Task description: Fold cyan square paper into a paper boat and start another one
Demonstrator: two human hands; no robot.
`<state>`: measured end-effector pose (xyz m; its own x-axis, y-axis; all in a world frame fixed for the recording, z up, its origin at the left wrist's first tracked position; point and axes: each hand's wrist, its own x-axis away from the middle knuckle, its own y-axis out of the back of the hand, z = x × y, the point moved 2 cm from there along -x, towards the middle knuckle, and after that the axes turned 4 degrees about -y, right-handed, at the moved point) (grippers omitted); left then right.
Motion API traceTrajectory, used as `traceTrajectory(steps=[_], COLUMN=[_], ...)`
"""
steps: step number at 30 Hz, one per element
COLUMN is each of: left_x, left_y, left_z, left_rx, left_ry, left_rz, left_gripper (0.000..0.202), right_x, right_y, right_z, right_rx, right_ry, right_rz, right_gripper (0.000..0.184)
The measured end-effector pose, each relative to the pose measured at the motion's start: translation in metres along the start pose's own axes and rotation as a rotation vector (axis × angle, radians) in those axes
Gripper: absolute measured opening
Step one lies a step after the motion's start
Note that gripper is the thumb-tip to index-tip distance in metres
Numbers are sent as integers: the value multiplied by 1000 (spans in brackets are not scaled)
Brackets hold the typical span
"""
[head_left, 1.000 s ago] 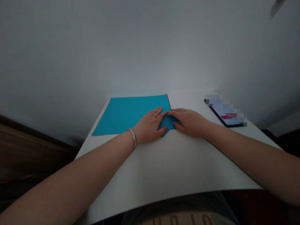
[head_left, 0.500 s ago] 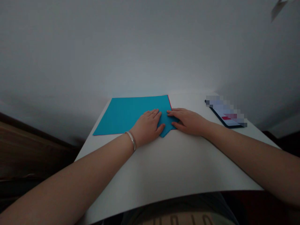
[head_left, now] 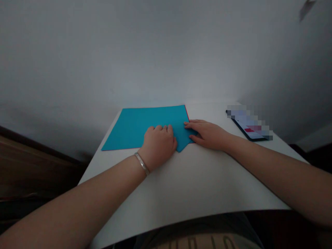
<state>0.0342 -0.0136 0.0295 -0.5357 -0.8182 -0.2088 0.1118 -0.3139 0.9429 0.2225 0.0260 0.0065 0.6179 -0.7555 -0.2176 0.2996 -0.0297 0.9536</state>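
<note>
A blue sheet of paper [head_left: 135, 128] with red along its edges lies flat on the white table. On its right part rests a smaller blue piece [head_left: 181, 140], seemingly paper, whose pointed corner juts past the sheet's front edge. My left hand [head_left: 159, 145], with a silver bangle at the wrist, is closed on top of the sheet beside the piece, knuckles up and fingertips hidden beneath. My right hand [head_left: 204, 133] lies open at the right edge, fingers apart, thumb and index touching the blue piece.
To the right on the white table [head_left: 192, 186] lies a phone or tablet [head_left: 246, 126], its screen partly blurred out. The wall [head_left: 166, 55] rises behind the table. A brown wooden piece of furniture [head_left: 33, 162] stands at the left.
My left hand has curled its outstretched fingers into a closed shape and drawn slightly left and toward me. My right hand and the sheet stay almost in place.
</note>
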Motion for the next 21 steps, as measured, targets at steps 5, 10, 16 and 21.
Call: traceTrajectory(steps=[5,10,16,21], left_x=[1,2,2,2], left_y=[8,9,2,-3], left_z=[-2,-1,5,5], left_rx=[-32,1,44,60], left_ry=[46,17,19,9], left_rz=[24,9,22,32], left_gripper=[25,18,25,46], right_x=[0,3,8,11], right_y=[3,6,7,6], right_z=[-1,0,-7,-11], right_rx=[14,33,52,-8], right_ry=[-3,-18,27,185], right_rz=[6,-52,-84,-46], right_gripper=[45,39,38,53])
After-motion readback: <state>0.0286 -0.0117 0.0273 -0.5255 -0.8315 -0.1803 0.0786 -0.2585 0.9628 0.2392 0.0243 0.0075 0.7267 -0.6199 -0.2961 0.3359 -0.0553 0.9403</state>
